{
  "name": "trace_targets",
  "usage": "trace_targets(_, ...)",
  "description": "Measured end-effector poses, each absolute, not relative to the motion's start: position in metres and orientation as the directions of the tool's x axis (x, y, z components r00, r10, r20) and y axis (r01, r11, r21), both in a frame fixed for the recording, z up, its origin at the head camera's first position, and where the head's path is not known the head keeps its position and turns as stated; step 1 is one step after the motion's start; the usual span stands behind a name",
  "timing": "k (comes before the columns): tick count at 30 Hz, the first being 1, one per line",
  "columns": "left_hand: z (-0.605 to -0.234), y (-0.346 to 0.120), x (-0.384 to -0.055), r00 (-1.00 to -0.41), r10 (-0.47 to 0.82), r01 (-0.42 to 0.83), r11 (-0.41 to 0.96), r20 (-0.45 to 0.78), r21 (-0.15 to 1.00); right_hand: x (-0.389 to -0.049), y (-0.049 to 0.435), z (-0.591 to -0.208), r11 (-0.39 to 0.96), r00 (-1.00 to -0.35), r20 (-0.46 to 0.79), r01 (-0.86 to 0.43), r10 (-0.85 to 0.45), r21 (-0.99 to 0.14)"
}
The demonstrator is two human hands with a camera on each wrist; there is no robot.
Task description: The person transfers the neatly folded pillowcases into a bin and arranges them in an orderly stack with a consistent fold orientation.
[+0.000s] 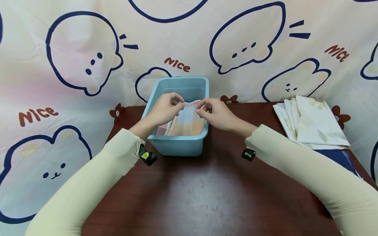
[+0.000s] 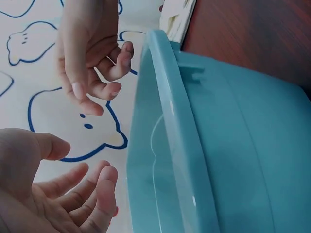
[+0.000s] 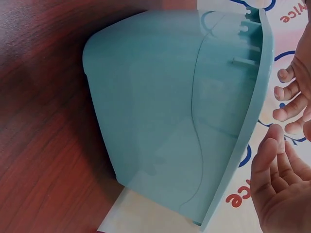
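A light blue plastic bin (image 1: pixel 180 147) stands upright near the table's back edge. Folded cloth (image 1: pixel 187 119) in pale blue, peach and pink lies inside it. Over the bin's left side is my left hand (image 1: pixel 166 108), its fingers loosely bent. My right hand (image 1: pixel 218 114) faces it above the right rim. In the left wrist view, a gap shows between the left hand's (image 2: pixel 63 199) thumb and fingers, with nothing in it. The right wrist view likewise shows the right hand (image 3: pixel 282 187) relaxed beside the rim, holding nothing. Both hands partly hide the cloth's far edge.
A stack of folded cream cloths (image 1: pixel 319 121) lies at the table's right, on top of dark blue fabric (image 1: pixel 336 158). Behind the dark red-brown table (image 1: pixel 177 196) hangs a printed backdrop (image 1: pixel 189 39), close to the bin.
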State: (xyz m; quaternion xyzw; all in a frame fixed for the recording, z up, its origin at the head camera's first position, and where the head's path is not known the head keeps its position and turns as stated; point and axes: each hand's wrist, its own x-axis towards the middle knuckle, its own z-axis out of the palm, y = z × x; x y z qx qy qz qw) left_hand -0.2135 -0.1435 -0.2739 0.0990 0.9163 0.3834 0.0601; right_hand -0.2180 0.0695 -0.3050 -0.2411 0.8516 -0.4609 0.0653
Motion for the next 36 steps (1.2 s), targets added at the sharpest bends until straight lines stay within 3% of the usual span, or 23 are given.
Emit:
trace_targets(20, -0.269, -0.129, -0.182, -0.952, 0.287, 0.262, 0.581, 0.108, 0.77, -0.184, 0.117, -0.31, 0.447, -0.876, 0.077, -0.316, -0.476, -0.837)
trace_targets(36, -0.273, -0.106, -0.156, -0.916, 0.393, 0.285, 0.498, 0.08, 0.819, -0.159, 0.147, -0.317, 0.449, -0.886, 0.061, -0.291, -0.459, -0.845)
